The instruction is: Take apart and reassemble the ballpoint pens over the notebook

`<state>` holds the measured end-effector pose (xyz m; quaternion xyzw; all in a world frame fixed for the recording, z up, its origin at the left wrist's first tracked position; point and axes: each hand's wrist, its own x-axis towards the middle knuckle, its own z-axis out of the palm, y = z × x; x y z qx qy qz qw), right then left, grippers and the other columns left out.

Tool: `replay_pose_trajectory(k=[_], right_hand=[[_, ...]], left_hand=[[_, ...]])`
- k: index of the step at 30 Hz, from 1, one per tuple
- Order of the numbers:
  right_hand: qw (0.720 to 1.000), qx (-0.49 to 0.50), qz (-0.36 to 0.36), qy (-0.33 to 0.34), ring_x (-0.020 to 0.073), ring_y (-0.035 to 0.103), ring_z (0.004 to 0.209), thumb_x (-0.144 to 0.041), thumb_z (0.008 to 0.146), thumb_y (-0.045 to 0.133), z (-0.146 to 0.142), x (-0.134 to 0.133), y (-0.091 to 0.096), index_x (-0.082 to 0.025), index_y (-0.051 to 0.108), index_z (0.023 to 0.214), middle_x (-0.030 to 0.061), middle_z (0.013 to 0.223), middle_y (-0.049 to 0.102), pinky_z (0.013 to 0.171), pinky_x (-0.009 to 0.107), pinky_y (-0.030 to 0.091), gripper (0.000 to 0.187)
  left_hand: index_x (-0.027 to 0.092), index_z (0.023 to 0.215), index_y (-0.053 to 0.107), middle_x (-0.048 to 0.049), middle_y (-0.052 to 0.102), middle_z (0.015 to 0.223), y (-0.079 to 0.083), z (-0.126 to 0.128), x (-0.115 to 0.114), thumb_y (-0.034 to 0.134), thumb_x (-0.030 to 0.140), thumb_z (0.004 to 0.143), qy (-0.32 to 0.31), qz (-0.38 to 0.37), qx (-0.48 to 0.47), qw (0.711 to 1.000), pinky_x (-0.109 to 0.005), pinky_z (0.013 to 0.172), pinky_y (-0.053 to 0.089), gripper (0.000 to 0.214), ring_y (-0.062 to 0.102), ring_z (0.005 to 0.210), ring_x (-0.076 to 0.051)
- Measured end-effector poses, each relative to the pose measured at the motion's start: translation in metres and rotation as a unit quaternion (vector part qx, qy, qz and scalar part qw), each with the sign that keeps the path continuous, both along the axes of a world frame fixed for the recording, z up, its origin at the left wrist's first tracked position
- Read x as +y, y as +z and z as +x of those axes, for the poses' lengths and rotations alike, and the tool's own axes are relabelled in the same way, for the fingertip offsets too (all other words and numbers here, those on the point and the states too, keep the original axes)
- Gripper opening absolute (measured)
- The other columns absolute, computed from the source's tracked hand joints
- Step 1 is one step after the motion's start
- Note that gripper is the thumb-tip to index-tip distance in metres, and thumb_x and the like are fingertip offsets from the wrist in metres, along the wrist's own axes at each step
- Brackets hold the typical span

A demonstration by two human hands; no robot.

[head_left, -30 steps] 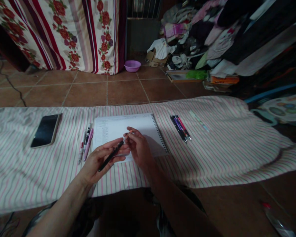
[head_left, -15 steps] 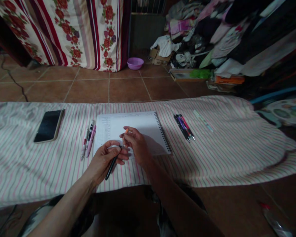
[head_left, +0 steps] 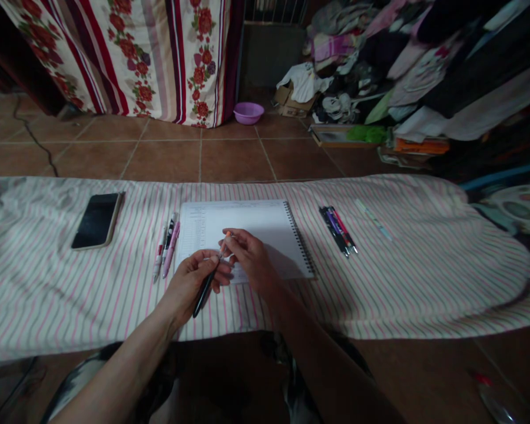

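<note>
Near the front edge of the pink-striped cloth (head_left: 401, 282), my left hand (head_left: 193, 281) is closed round a slim black pen (head_left: 202, 294). My right hand (head_left: 251, 262) pinches a small orange piece (head_left: 227, 235) at its top, over the near edge of the white spiral notebook (head_left: 265, 221). Bare cloth lies open to the right.

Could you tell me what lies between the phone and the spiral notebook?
The head view shows a few pens lying side by side on the striped cloth, nearer the notebook.
</note>
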<state>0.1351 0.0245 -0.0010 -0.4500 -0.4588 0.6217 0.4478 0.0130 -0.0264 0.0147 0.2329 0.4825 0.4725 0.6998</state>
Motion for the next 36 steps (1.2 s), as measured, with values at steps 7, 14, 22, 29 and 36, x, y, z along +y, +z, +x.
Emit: replay_pose_trajectory(k=[7, 14, 22, 29, 36], right_hand=[[1.000, -0.001, -0.002, -0.021, 0.0077, 0.054, 0.055, -0.034, 0.073, 0.059, 0.0029, 0.0005, 0.0023, -0.015, 0.059, 0.092, 0.0013, 0.072, 0.064, 0.046, 0.019, 0.042, 0.027], [1.000, 0.011, -0.010, -0.027, 0.0071, 0.054, 0.052, -0.030, 0.071, 0.060, 0.0025, 0.0012, 0.0021, -0.015, 0.060, 0.089, 0.0008, 0.071, 0.065, 0.043, 0.018, 0.040, 0.024], [0.999, 0.023, -0.011, -0.029, 0.0068, 0.052, 0.049, -0.029, 0.072, 0.059, 0.0018, 0.0006, 0.0049, -0.016, 0.058, 0.091, 0.0001, 0.069, 0.065, 0.041, 0.018, 0.038, 0.023], [0.998, 0.033, -0.010, -0.044, 0.0071, 0.053, 0.051, -0.029, 0.071, 0.059, 0.0025, 0.0015, 0.0024, -0.016, 0.058, 0.092, 0.0004, 0.069, 0.065, 0.042, 0.018, 0.037, 0.024], [0.999, 0.021, -0.006, -0.045, 0.0071, 0.053, 0.052, -0.029, 0.072, 0.058, 0.0031, 0.0024, 0.0013, -0.015, 0.058, 0.094, 0.0008, 0.070, 0.064, 0.042, 0.018, 0.036, 0.026]], left_hand=[[0.010, 0.089, 0.060, -0.0110, 0.068, 0.079, 0.0006, -0.0027, 0.0006, 0.060, 0.017, 0.075, -0.023, 0.000, -0.021, 1.000, -0.019, 0.053, 0.042, 0.015, 0.060, 0.060, -0.012], [0.010, 0.086, 0.062, -0.0114, 0.068, 0.078, 0.0000, -0.0024, 0.0011, 0.062, 0.018, 0.074, -0.022, -0.005, -0.014, 1.000, -0.020, 0.054, 0.043, 0.015, 0.062, 0.061, -0.013], [0.010, 0.078, 0.062, -0.0077, 0.067, 0.073, -0.0007, -0.0025, 0.0031, 0.063, 0.021, 0.074, -0.018, -0.023, -0.013, 0.999, -0.017, 0.047, 0.042, 0.012, 0.061, 0.056, -0.011], [0.010, 0.080, 0.061, -0.0096, 0.067, 0.077, -0.0012, -0.0051, 0.0022, 0.059, 0.018, 0.077, -0.023, -0.030, -0.017, 0.999, -0.018, 0.049, 0.044, 0.010, 0.063, 0.060, -0.012], [0.009, 0.084, 0.061, -0.0090, 0.066, 0.078, -0.0041, -0.0067, 0.0025, 0.060, 0.020, 0.076, -0.036, -0.012, -0.024, 0.999, -0.017, 0.047, 0.042, 0.013, 0.060, 0.058, -0.010]])
